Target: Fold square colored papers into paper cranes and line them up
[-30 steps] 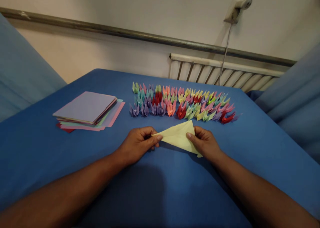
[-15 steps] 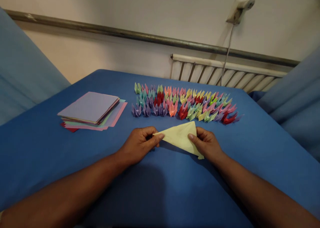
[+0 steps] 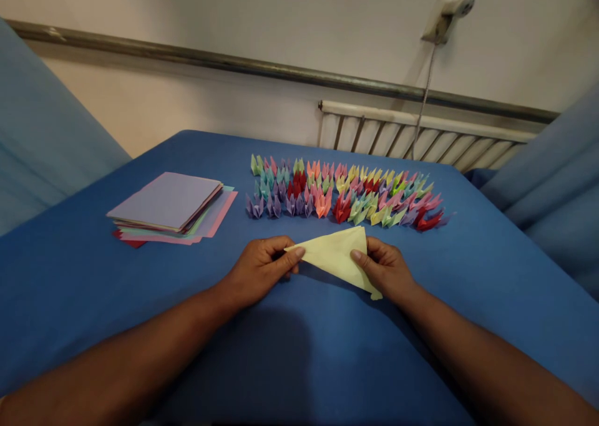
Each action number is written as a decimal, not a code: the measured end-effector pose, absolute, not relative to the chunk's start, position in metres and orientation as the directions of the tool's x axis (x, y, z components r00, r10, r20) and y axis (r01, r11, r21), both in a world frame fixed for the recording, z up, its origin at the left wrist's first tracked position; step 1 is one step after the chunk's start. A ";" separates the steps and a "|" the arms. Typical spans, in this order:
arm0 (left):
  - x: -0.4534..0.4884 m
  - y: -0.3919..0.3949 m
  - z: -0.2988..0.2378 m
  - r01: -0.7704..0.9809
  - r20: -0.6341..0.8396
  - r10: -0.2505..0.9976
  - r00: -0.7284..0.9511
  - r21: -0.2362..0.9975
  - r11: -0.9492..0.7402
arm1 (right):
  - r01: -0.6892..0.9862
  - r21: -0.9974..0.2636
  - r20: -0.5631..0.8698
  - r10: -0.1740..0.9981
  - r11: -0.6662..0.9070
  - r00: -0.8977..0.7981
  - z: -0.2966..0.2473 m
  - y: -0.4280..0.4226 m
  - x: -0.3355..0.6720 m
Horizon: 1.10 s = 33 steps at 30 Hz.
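A folded sheet of pale yellow paper (image 3: 334, 254) is stretched between my two hands, a little above the blue-covered table. Its narrow pointed end is pinched between the thumb and fingers of my left hand (image 3: 269, 267). My right hand (image 3: 386, 267) grips the wide end, thumb on the near face and fingers behind it. A small ragged corner sticks out below the right thumb. Just beyond the paper stand rows of folded paper cranes (image 3: 322, 203) in many colours.
A stack of coloured square paper (image 3: 166, 201) lies on the left of the blue table cover (image 3: 215, 376). Behind are a wall rail (image 3: 262, 65), a radiator (image 3: 421, 123) and a socket with a cord (image 3: 442, 27). Blue curtains (image 3: 556, 170) hang at both sides.
Both hands keep their hold on the yellow paper and hardly move. The paper's surface looks slightly flatter. The whole view has shifted very slightly.
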<state>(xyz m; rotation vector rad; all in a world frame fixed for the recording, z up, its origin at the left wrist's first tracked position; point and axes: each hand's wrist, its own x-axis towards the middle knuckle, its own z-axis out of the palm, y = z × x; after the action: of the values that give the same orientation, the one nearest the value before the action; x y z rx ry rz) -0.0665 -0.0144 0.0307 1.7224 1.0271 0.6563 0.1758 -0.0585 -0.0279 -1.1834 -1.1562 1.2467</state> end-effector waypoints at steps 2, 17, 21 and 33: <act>-0.065 -0.014 0.031 0.260 -0.039 0.878 0.478 0.961 -0.098 | -0.058 -0.998 -0.015 1.000 -0.015 0.005 -0.028 -0.058 0.177; -0.067 -0.006 0.025 0.439 0.059 0.940 0.336 0.873 -0.212 | 0.065 -0.997 0.032 0.999 0.032 0.000 -0.035 -0.054 0.175; -0.065 -0.005 0.024 0.511 0.102 0.885 0.453 0.784 -0.352 | 0.301 -0.945 0.127 0.992 0.127 -0.020 -0.032 -0.055 0.173; -0.052 -0.014 0.022 0.446 -0.015 0.827 0.562 0.847 -0.288 | 0.589 -0.723 0.263 0.932 0.361 -0.249 -0.010 -0.071 0.149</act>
<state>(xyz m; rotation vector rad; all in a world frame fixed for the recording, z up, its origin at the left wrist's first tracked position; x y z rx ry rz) -0.0517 -0.0142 0.0225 1.9243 1.0288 0.5509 0.1494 -0.0709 -0.0095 -1.3172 -1.9479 0.6484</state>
